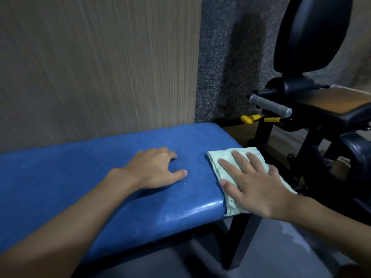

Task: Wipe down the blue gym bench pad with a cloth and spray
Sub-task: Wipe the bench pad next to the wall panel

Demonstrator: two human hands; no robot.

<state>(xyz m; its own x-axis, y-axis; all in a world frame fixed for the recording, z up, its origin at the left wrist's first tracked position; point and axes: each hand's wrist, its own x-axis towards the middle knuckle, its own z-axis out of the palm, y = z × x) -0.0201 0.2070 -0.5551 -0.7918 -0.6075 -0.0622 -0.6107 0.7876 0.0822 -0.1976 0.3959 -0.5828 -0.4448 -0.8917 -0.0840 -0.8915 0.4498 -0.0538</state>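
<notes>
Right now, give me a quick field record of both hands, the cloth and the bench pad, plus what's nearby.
left hand: rests on the blue bench pad, holding nothing
right hand: fingers straight, pressing the cloth flat
cloth: pale green, at the pad's right end, hanging over its edge
spray: not in view
nearby: black exercise machine right of the pad

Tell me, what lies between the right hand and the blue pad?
The cloth, flat under the right hand at the pad end; head view.
</notes>
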